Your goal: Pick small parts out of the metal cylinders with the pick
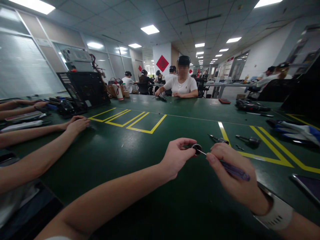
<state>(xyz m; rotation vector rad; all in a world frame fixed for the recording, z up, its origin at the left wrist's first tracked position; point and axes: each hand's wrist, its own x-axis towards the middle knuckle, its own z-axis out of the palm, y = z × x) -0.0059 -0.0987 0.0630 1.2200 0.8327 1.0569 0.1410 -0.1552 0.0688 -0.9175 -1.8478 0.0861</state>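
Between thumb and fingers, my left hand (178, 155) pinches a small dark round part (196, 148) with a metallic rim, held above the table. My right hand (231, 170) is wrapped round the purple handle of a screwdriver (235, 170). The screwdriver's thin shaft points left, and its tip meets the round part's open face; whether it sits on a screw I cannot tell. Just beyond my right hand lies a dark cylindrical part with a thin shaft (220, 139). A similar part (249, 140) rests further right, with a few tiny pieces (239, 147) between them.
Yellow tape (152, 131) marks outlines on the green table (105, 160). A phone-like device (307, 186) lies at the right edge, below blue-and-grey tools (295, 131). Another person's hands (78, 125) rest at left. Across the table sits a person (183, 83).
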